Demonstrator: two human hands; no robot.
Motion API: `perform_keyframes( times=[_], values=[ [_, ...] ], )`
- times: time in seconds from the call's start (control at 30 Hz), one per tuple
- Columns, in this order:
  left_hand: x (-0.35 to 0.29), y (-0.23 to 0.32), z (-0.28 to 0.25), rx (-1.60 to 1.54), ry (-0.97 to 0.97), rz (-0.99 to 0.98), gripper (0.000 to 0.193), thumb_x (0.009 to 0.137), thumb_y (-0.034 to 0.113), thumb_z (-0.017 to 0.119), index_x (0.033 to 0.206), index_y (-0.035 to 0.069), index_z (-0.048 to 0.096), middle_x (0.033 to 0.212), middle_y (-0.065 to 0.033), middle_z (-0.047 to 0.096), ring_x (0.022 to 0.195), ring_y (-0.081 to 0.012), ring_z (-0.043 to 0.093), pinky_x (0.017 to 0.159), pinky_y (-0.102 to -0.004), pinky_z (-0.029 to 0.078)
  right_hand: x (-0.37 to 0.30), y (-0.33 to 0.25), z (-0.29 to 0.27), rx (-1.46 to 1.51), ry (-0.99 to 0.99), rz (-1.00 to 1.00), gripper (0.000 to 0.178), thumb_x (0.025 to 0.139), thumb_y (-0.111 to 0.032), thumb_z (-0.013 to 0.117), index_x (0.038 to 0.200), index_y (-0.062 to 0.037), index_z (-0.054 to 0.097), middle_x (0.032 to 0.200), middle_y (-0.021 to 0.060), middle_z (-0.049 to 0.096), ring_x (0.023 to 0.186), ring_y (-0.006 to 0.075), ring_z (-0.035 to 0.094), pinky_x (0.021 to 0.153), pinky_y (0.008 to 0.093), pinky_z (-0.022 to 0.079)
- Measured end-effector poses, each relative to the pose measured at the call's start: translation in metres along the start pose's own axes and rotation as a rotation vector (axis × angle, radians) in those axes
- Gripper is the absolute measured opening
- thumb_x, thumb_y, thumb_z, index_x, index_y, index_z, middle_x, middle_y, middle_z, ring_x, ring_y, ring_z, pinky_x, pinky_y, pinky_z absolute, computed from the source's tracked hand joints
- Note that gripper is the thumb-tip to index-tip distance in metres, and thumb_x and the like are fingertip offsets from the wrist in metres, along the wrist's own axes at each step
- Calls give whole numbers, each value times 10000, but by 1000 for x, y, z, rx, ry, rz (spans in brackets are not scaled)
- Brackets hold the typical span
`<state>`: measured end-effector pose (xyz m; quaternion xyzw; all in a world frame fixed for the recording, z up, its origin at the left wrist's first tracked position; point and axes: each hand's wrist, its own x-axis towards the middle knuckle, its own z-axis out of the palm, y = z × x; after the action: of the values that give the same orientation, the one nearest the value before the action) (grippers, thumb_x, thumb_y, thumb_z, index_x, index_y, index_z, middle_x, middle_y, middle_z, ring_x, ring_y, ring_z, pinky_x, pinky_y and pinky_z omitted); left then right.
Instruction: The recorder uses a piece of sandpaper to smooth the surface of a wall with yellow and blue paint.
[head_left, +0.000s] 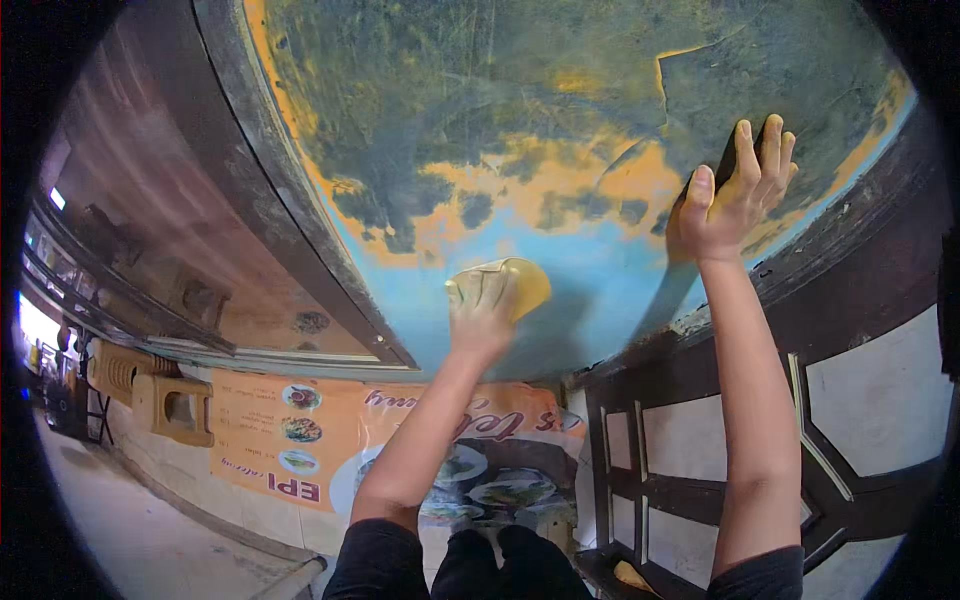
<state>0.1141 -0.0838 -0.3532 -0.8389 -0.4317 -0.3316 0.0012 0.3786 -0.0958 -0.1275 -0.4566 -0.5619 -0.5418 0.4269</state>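
In front of me is a wall surface [520, 350] with light blue paint low down, a ragged orange band above it and worn dark grey patches higher up. My left hand [483, 310] presses a yellow sheet of sandpaper [532, 285] against the blue part, just below the orange band. Its fingers lie over the sheet, and the sheet's upper edge curls a little. Higher and to the right, my right hand [738, 200] rests on the dark part with its fingers spread and holds nothing. A cracked, lifted edge [662, 85] shows above it.
An orange printed banner with food pictures [265, 435] lies on the floor below. To the right stands a dark wooden panel door [700, 470] with pale panels. At left are a dark-framed glass pane [190, 230] and tan plastic stools [180, 405].
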Motion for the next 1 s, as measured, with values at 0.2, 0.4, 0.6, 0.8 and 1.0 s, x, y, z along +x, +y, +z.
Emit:
perform_keyframes(
  times=[0.2, 0.4, 0.6, 0.8, 1.0],
  values=[
    [78, 20, -63, 12, 606, 85, 601, 808, 198, 599, 1391, 71, 526, 1508, -148, 430, 1445, -453, 271, 1143, -682, 70, 4, 7, 2, 21, 41, -51, 551, 933, -406, 470, 1437, -182, 474, 1540, 128, 386, 1441, 381, 292, 1164, 536, 168],
    [7, 14, -1, 15, -33, -77, 663, 763, 104, 622, 1395, -11, 459, 1514, -245, 373, 1404, -526, 274, 1070, -757, 107, -1, 4, 1, 7, 21, -18, 565, 924, -438, 473, 1433, -193, 479, 1544, 111, 381, 1439, 389, 288, 1149, 596, 163],
    [71, 32, -52, -113, 498, 21, 696, 773, 118, 603, 1435, -3, 422, 1530, -236, 345, 1438, -549, 182, 1084, -755, 81, 2, 9, -1, 23, 31, -29, 566, 912, -435, 504, 1435, -221, 477, 1549, 105, 374, 1451, 379, 278, 1140, 628, 158],
    [42, 13, -21, 71, 523, 69, 684, 728, 125, 629, 1391, 18, 502, 1465, -191, 448, 1393, -499, 313, 1089, -734, 148, 4, 5, -1, 14, 25, -56, 550, 920, -382, 502, 1439, -203, 463, 1543, 110, 378, 1445, 385, 283, 1152, 563, 181],
    [24, 9, -18, 17, 265, 55, 734, 733, 100, 604, 1436, -21, 430, 1545, -276, 309, 1436, -573, 157, 1110, -719, 65, 1, 4, 0, 54, 37, -21, 556, 909, -404, 531, 1426, -205, 490, 1539, 90, 391, 1439, 374, 303, 1149, 582, 177]
  ],
)
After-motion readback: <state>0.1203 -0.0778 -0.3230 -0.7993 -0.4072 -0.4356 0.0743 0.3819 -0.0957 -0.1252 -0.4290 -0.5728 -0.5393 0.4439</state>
